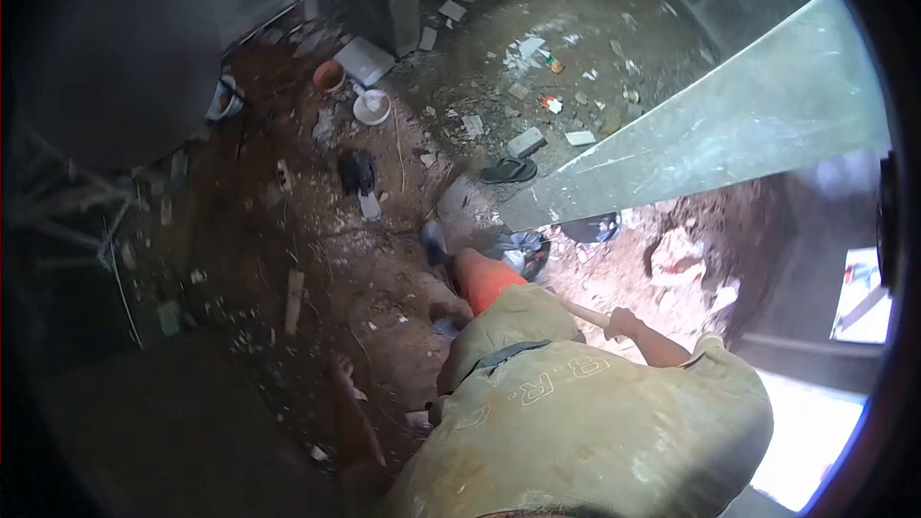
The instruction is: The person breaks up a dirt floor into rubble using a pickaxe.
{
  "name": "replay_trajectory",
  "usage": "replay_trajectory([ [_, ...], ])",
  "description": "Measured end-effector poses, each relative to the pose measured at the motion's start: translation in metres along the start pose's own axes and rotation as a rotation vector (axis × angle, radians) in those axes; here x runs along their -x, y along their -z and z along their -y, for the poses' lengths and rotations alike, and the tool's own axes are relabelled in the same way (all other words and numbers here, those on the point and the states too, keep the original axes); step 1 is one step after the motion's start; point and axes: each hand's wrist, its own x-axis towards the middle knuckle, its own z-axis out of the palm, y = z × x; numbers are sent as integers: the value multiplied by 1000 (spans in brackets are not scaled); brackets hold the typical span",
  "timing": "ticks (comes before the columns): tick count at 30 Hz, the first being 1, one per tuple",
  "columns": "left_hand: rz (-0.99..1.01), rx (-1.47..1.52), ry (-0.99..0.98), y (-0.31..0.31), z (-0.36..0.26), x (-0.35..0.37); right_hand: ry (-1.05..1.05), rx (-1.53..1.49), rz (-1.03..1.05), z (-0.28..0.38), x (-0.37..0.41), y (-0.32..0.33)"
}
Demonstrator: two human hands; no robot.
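My right hand (624,324) is wrapped round a pale wooden handle (587,313) at the right side of my waist. The handle runs behind my shirt (576,412), so its far end is hidden. On the other side, my left hand (343,370) hangs low over the dark dirt floor with its fingers loosely apart. It is in shadow, and I see nothing held in it. Below my shirt show my orange shorts (486,278) and one dark-shod foot (434,240) on the soil.
A slanting concrete beam (710,125) crosses the right side. Ahead lie a white bucket (371,107), an orange-brown bucket (328,76), a black sandal (509,170) and a black plastic bag (358,173). A wooden piece (295,302) lies left among scattered rubble. A pale sack (677,257) rests in sunlit dirt.
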Motion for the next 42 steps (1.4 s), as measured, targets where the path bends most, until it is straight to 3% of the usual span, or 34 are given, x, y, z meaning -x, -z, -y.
replay_trajectory([
  [5, 270, -224, 81, -114, -64, -42, -17, -233, 111, 65, 10, 8],
  [7, 369, -333, 109, -163, -99, -43, 112, -573, -62, 76, 13, -21],
  [8, 407, -370, 104, -193, -124, -42, 13, -479, -1, 78, 2, -49],
  [11, 510, -465, 75, -261, -177, -55, -168, -356, 162, 107, 15, -35],
  [14, 609, -555, -48, -345, -243, -79, -357, -529, 132, 127, 32, -47],
  [17, 674, -649, -152, -424, -304, -102, -376, -591, 318, 159, 72, 11],
  [18, 673, -701, -144, -445, -317, -110, -435, -710, 245, 168, 62, -21],
  [21, 630, -828, -49, -512, -362, -97, -538, -829, 371, 218, 90, 75],
  [22, 611, -823, -59, -536, -380, -91, -523, -833, 275, 233, 86, 68],
  [26, 705, -905, -47, -612, -409, -168, -697, -993, 315, 287, 40, 63],
  [29, 913, -947, -14, -662, -415, -291, -709, -1050, 303, 321, 21, 112],
  [30, 1050, -874, 56, -684, -425, -317, -718, -1058, 295, 329, 17, 127],
  [33, 1259, -471, 717, -740, -489, -306, -732, -1093, 289, 352, 12, 174],
  [34, 1271, -484, 722, -766, -503, -297, -737, -1107, 287, 357, 9, 192],
  [39, 826, -1534, -198, -926, -530, -222, -723, -1162, 265, 377, -26, 275],
  [40, 824, -1543, -195, -944, -537, -192, -706, -1167, 254, 378, -43, 290],
  [42, 908, -1167, -89, -975, -549, -127, -656, -1179, 210, 379, -98, 320],
])
